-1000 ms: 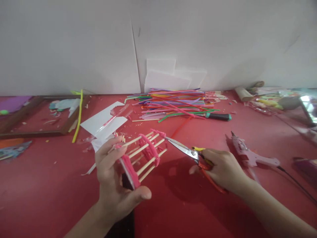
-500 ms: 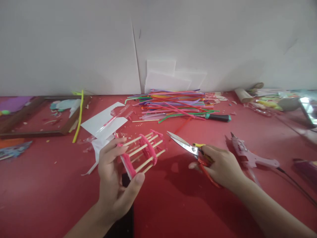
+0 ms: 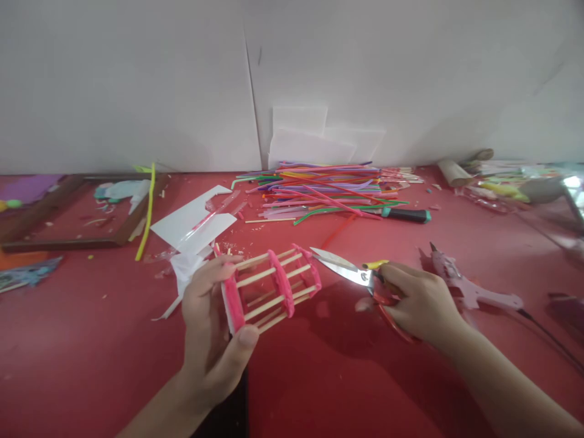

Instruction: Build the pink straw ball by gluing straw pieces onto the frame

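A small cage of pale wooden sticks (image 3: 267, 301), banded with pink fuzzy strips, is tilted on its side above the table. My left hand (image 3: 210, 325) grips its white-backed base between thumb and fingers. To the right, my right hand (image 3: 417, 298) is closed around the handles of a pair of scissors (image 3: 349, 271). Their blades look nearly together and point left at the cage's far end, with the tip very close to its pink rim. The scissors' handles are partly hidden by my fingers.
Beyond the hands lies a pile of coloured pipe cleaners (image 3: 328, 188) beside a black-handled tool (image 3: 406, 215). A pink glue gun (image 3: 474, 292) rests at the right. White paper (image 3: 191, 213) and a brown frame (image 3: 64, 243) are at the left. A dark object (image 3: 223, 413) lies under my left wrist.
The cage has turned in my left hand and shifted right, showing more of its side. The scissors and my right hand have moved slightly right and down.
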A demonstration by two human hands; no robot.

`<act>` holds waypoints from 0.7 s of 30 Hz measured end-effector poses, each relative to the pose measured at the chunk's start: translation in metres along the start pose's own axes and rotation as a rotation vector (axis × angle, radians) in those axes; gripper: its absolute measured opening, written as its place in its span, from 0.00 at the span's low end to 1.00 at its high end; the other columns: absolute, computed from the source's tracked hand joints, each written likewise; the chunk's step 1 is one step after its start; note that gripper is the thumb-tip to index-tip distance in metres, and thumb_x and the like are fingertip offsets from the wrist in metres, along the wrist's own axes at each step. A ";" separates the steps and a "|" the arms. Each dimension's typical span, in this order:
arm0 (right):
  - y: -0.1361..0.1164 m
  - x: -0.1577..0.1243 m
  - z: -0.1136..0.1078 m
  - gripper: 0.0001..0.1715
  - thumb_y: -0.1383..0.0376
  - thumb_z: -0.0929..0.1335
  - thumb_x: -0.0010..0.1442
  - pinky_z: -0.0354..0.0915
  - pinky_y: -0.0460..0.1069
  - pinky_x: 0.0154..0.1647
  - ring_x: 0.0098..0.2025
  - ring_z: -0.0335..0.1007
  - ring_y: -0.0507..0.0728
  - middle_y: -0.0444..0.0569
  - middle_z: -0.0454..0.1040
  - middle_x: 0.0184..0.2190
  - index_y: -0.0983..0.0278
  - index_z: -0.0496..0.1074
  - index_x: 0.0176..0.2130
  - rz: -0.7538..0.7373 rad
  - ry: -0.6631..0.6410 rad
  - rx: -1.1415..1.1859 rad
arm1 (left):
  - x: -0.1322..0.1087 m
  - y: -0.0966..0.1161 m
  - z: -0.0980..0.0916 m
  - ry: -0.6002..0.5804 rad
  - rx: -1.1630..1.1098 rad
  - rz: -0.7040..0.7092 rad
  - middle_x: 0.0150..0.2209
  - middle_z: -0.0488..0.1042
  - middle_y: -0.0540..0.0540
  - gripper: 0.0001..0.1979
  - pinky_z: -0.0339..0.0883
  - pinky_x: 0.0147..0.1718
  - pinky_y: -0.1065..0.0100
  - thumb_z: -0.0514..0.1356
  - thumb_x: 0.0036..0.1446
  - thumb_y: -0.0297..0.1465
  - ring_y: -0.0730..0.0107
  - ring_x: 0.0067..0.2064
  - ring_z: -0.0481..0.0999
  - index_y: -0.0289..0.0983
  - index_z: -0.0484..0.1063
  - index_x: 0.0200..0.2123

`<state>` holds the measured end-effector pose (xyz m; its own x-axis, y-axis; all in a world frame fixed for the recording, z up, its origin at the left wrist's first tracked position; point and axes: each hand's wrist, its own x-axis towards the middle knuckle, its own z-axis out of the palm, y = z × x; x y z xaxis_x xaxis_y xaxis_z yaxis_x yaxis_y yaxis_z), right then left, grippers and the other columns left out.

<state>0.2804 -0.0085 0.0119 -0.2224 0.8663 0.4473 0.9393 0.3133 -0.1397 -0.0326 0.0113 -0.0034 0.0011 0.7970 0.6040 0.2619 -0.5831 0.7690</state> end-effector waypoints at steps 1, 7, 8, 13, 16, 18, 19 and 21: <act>0.001 0.000 0.000 0.25 0.50 0.66 0.61 0.53 0.45 0.21 0.18 0.59 0.49 0.39 0.64 0.17 0.60 0.57 0.22 0.002 0.003 -0.005 | 0.000 0.000 0.000 -0.007 -0.017 -0.004 0.58 0.66 0.37 0.27 0.58 0.63 0.41 0.63 0.58 0.44 0.47 0.61 0.66 0.43 0.64 0.58; 0.001 0.001 -0.002 0.24 0.51 0.66 0.62 0.54 0.44 0.21 0.18 0.61 0.48 0.39 0.65 0.17 0.60 0.60 0.22 -0.009 0.030 -0.011 | 0.000 -0.002 0.002 -0.021 -0.120 0.017 0.58 0.65 0.38 0.27 0.57 0.63 0.47 0.63 0.60 0.41 0.53 0.60 0.66 0.42 0.64 0.60; 0.001 0.001 -0.002 0.23 0.51 0.66 0.62 0.54 0.44 0.21 0.18 0.61 0.48 0.39 0.65 0.17 0.61 0.61 0.22 -0.011 0.032 -0.005 | 0.000 -0.003 0.002 -0.020 -0.129 0.012 0.58 0.65 0.38 0.27 0.57 0.62 0.46 0.63 0.59 0.41 0.52 0.60 0.65 0.42 0.64 0.60; 0.000 0.000 -0.001 0.22 0.53 0.67 0.61 0.54 0.45 0.22 0.19 0.62 0.49 0.40 0.67 0.18 0.61 0.61 0.22 -0.009 0.029 0.007 | 0.001 -0.004 0.002 -0.022 -0.132 -0.001 0.57 0.66 0.40 0.27 0.60 0.60 0.48 0.64 0.58 0.44 0.52 0.58 0.67 0.42 0.65 0.58; 0.001 -0.001 0.000 0.22 0.54 0.67 0.61 0.53 0.45 0.22 0.19 0.62 0.49 0.40 0.66 0.18 0.61 0.60 0.21 -0.008 0.034 0.004 | 0.002 -0.001 0.001 -0.064 -0.116 0.033 0.57 0.66 0.40 0.27 0.60 0.60 0.54 0.63 0.60 0.42 0.55 0.59 0.66 0.42 0.63 0.60; 0.001 -0.001 0.001 0.21 0.55 0.67 0.61 0.54 0.45 0.23 0.19 0.62 0.49 0.40 0.67 0.18 0.61 0.61 0.22 -0.012 0.043 0.000 | 0.002 0.000 0.001 -0.101 -0.110 0.050 0.58 0.65 0.40 0.28 0.61 0.60 0.57 0.62 0.61 0.41 0.57 0.60 0.66 0.41 0.62 0.62; 0.001 -0.001 0.001 0.21 0.55 0.67 0.61 0.54 0.45 0.23 0.19 0.62 0.49 0.40 0.67 0.18 0.61 0.61 0.22 -0.012 0.048 -0.003 | 0.002 0.001 0.001 -0.113 -0.113 0.056 0.58 0.64 0.40 0.28 0.62 0.59 0.59 0.62 0.62 0.41 0.58 0.60 0.65 0.41 0.61 0.62; 0.001 -0.001 0.001 0.22 0.54 0.67 0.61 0.53 0.45 0.22 0.19 0.62 0.49 0.40 0.67 0.18 0.61 0.61 0.21 -0.016 0.057 -0.016 | 0.002 0.001 0.001 -0.119 -0.129 0.064 0.58 0.64 0.40 0.28 0.64 0.58 0.61 0.61 0.63 0.41 0.59 0.60 0.66 0.41 0.61 0.63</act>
<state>0.2816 -0.0083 0.0104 -0.2223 0.8378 0.4987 0.9401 0.3199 -0.1183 -0.0313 0.0124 -0.0013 0.1297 0.7659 0.6297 0.1320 -0.6428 0.7546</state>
